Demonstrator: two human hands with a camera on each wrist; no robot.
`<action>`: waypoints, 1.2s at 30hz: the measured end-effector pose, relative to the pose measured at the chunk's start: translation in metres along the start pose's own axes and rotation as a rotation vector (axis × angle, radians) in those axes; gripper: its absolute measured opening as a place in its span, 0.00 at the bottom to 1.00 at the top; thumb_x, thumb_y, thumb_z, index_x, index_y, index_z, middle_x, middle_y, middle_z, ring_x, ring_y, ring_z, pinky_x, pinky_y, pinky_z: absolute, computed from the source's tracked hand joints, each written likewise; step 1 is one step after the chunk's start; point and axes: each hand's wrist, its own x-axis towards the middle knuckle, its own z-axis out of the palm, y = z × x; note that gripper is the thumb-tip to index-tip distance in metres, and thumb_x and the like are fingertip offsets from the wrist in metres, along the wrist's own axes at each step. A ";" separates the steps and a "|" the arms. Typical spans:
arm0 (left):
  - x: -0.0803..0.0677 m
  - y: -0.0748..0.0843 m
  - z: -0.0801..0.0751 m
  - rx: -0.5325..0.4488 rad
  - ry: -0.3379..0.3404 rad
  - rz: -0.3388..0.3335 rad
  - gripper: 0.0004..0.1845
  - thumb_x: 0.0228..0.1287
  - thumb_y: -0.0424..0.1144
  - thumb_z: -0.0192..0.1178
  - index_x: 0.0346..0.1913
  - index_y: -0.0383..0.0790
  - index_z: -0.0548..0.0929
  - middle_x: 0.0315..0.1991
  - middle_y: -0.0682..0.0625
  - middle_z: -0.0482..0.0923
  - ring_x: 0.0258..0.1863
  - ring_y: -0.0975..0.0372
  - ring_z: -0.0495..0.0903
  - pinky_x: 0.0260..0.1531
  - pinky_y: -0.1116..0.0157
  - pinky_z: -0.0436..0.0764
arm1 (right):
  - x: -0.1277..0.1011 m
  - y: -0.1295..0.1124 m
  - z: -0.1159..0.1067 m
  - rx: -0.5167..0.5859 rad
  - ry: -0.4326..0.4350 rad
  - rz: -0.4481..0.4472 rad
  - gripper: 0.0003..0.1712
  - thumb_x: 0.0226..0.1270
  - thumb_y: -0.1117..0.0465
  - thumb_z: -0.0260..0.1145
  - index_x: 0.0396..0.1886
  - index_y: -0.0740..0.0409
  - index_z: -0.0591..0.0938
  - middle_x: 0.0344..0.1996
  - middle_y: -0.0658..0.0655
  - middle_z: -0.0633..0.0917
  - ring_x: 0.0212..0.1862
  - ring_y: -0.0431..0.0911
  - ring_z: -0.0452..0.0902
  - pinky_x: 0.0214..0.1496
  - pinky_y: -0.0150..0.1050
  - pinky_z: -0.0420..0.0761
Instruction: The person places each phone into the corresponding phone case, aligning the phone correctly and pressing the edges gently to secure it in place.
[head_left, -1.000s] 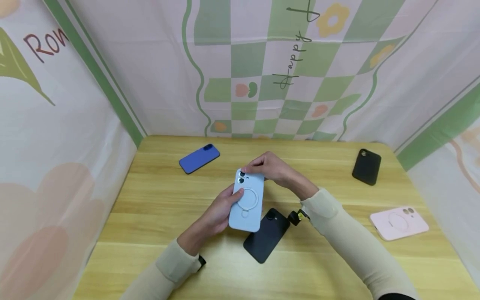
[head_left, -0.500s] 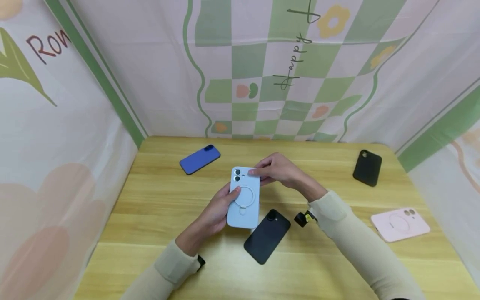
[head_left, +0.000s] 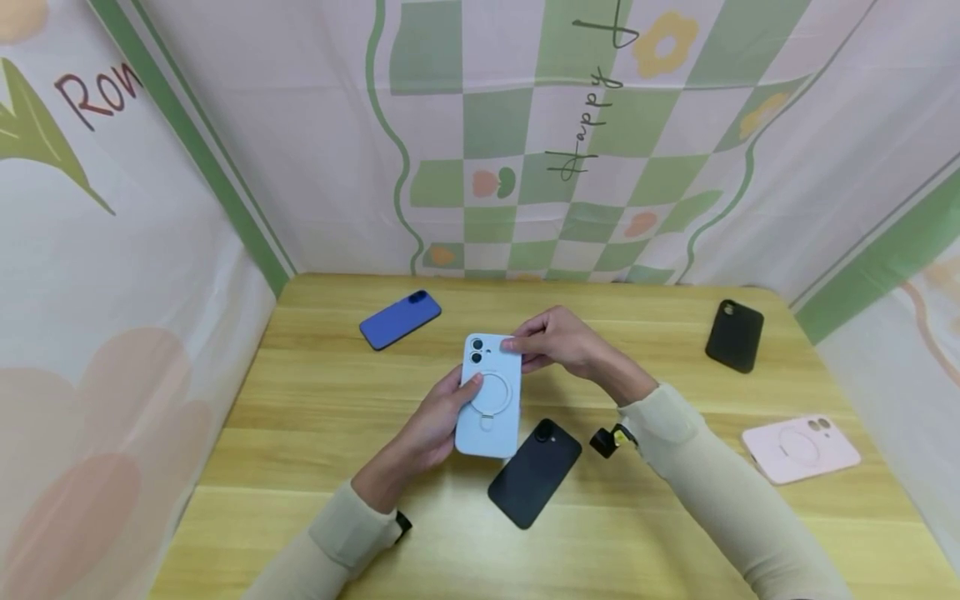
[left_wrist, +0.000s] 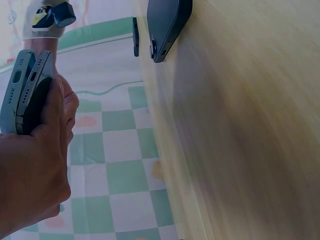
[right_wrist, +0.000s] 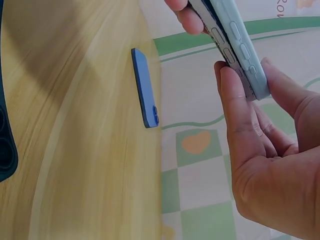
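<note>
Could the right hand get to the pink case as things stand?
Probably yes, once freed: the right hand now pinches the light blue case, but the table between it and the pink case lies bare.

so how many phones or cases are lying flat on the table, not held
4: blue one far left, black one near the hands, black one far right, pink one at right edge. None seem hidden.

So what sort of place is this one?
Probably a staged tabletop booth: a wooden table closed in by printed cloth backdrops, with loose phone cases laid out, such as the blue case and pink case.
</note>
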 end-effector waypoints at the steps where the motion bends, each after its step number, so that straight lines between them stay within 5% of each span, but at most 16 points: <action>1: 0.000 0.000 0.000 0.002 0.001 -0.002 0.28 0.89 0.43 0.41 0.85 0.47 0.56 0.70 0.40 0.75 0.68 0.50 0.78 0.66 0.48 0.81 | 0.000 0.000 0.000 0.001 0.000 -0.001 0.14 0.73 0.65 0.73 0.49 0.74 0.88 0.36 0.61 0.92 0.36 0.49 0.91 0.45 0.44 0.92; 19: -0.002 -0.002 0.001 0.000 -0.040 0.029 0.28 0.89 0.42 0.40 0.85 0.47 0.55 0.71 0.40 0.74 0.66 0.50 0.79 0.64 0.49 0.83 | -0.001 0.005 0.003 0.090 -0.003 -0.013 0.09 0.75 0.70 0.69 0.46 0.76 0.87 0.33 0.60 0.92 0.33 0.47 0.90 0.39 0.39 0.92; 27: -0.001 0.001 -0.002 0.022 -0.048 -0.008 0.28 0.89 0.43 0.41 0.85 0.47 0.55 0.72 0.41 0.73 0.68 0.50 0.77 0.67 0.49 0.81 | -0.002 0.005 0.002 0.089 -0.029 -0.017 0.07 0.75 0.70 0.68 0.44 0.73 0.88 0.32 0.59 0.92 0.32 0.46 0.90 0.38 0.38 0.92; 36: 0.003 0.005 -0.013 0.171 -0.014 -0.036 0.22 0.87 0.40 0.49 0.74 0.33 0.72 0.57 0.38 0.85 0.52 0.56 0.88 0.54 0.57 0.89 | -0.003 0.003 0.000 0.070 -0.034 -0.010 0.08 0.75 0.70 0.69 0.45 0.74 0.88 0.32 0.58 0.92 0.30 0.45 0.89 0.36 0.37 0.92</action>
